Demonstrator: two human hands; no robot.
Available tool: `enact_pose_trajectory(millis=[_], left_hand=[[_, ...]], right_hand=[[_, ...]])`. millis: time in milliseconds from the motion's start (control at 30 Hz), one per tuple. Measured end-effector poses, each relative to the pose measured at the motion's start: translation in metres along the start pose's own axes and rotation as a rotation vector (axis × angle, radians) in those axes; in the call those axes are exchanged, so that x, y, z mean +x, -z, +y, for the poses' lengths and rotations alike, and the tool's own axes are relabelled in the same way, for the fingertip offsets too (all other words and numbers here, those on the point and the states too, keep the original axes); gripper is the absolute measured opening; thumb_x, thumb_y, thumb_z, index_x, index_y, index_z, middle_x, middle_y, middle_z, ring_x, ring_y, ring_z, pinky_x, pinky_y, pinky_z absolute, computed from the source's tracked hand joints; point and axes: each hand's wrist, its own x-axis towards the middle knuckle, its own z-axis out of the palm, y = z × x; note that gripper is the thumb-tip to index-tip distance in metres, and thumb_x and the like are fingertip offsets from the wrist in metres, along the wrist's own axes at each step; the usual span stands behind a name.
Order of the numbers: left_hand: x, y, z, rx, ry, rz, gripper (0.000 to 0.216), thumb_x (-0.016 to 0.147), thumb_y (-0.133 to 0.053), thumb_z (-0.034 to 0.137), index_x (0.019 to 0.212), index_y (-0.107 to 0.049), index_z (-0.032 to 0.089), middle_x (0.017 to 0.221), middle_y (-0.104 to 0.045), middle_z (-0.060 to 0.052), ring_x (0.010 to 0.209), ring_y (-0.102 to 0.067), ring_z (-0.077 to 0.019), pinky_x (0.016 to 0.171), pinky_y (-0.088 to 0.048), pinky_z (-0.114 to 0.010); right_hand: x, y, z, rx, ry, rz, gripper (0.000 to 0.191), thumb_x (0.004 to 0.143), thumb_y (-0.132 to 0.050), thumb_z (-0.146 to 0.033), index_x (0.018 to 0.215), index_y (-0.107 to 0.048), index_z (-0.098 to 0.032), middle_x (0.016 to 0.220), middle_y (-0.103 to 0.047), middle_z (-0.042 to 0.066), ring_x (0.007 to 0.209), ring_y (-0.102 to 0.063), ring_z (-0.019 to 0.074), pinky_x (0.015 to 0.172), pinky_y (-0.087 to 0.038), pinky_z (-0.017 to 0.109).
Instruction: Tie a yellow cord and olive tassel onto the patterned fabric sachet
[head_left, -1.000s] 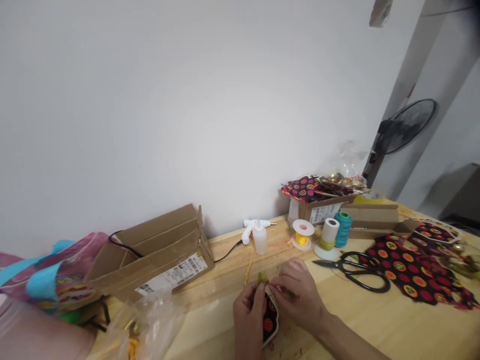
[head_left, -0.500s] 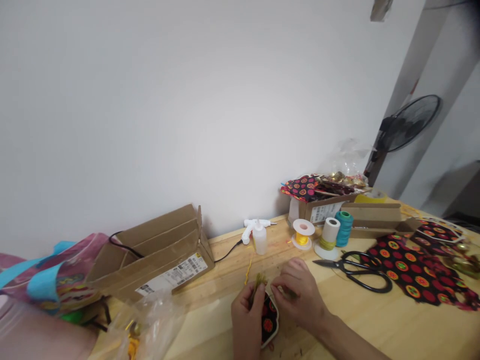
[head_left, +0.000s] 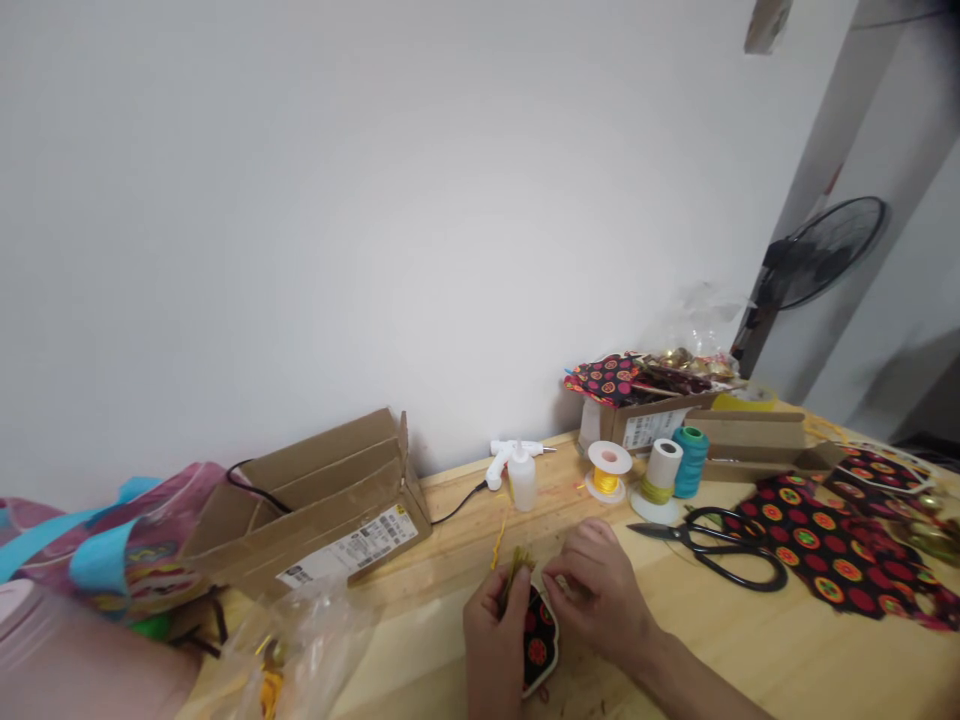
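My left hand (head_left: 498, 620) is closed in a pinch around an olive-green thread tassel (head_left: 519, 566), its frayed ends sticking up past the thumb. Below it lies a black fabric piece (head_left: 538, 640) with red flower prints and a pale cord edge, partly covered by that hand. Just to the right, my right hand (head_left: 596, 590) has thumb and forefinger pressed together near the tassel; whatever is in the pinch is too small to make out. A short yellow cord (head_left: 498, 543) lies behind my left hand.
Black-handled scissors (head_left: 720, 545) lie right of my hands, near printed fabric (head_left: 817, 535). Behind stand thread spools (head_left: 690, 462), a squeeze bottle (head_left: 523, 482) and a white glue gun (head_left: 499, 462). Left are an open carton (head_left: 330, 510) and a plastic bag (head_left: 315, 640).
Both hands hold nearly the same pose beside the tassel. The whole view has shifted slightly, with the surroundings a little further right and lower.
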Motion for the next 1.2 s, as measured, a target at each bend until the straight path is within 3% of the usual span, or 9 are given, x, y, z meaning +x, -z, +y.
enact_pose_trajectory(millis=[167,433,733,1000,1200], left_hand=[[0.0008,-0.0002,-0.0010,0.015,-0.004,0.015,0.025,0.064,-0.060,0.038,0.056,-0.051,0.016,0.041,-0.038,0.008,0.039,-0.035,-0.0078,0.038,-0.030,-0.018],[0.0017,0.0003,0.0012,0.006,-0.059,0.004,0.023,0.063,-0.063,0.036,0.057,-0.058,0.014,0.048,-0.048,0.005,0.050,-0.043,-0.0104,0.050,-0.036,-0.020],[0.0004,0.0012,0.0012,0.020,-0.038,0.011,0.023,0.063,-0.062,0.036,0.059,-0.058,0.014,0.046,-0.047,0.006,0.048,-0.042,-0.0100,0.047,-0.035,-0.019],[0.0004,-0.0002,0.0037,0.012,-0.038,-0.012,0.022,0.064,-0.061,0.035,0.060,-0.057,0.014,0.050,-0.051,0.005,0.051,-0.043,-0.0101,0.049,-0.037,-0.019],[0.0007,-0.0005,0.0027,0.021,-0.042,0.012,0.023,0.063,-0.062,0.035,0.056,-0.056,0.015,0.044,-0.045,0.006,0.045,-0.040,-0.0095,0.046,-0.035,-0.019]], right_hand=[[-0.0012,-0.0021,0.0024,-0.008,-0.012,0.006,0.014,0.071,-0.049,-0.014,0.058,-0.053,-0.018,0.049,-0.042,-0.003,0.053,-0.040,0.0120,0.059,-0.031,0.028],[-0.0015,-0.0009,0.0022,0.000,-0.009,0.025,0.014,0.072,-0.049,-0.014,0.059,-0.053,-0.018,0.049,-0.042,-0.003,0.054,-0.040,0.0119,0.060,-0.031,0.028],[-0.0002,0.0006,0.0040,-0.004,-0.027,0.065,0.014,0.071,-0.049,-0.012,0.059,-0.053,-0.018,0.048,-0.041,-0.004,0.052,-0.039,0.0119,0.058,-0.030,0.028],[-0.0009,-0.0042,0.0011,0.000,-0.008,0.020,0.014,0.071,-0.050,-0.013,0.058,-0.053,-0.018,0.049,-0.041,-0.004,0.054,-0.040,0.0116,0.060,-0.030,0.028],[-0.0005,-0.0043,0.0032,-0.011,-0.020,0.024,0.015,0.071,-0.050,-0.013,0.057,-0.053,-0.017,0.048,-0.041,-0.003,0.053,-0.039,0.0116,0.059,-0.029,0.028]])
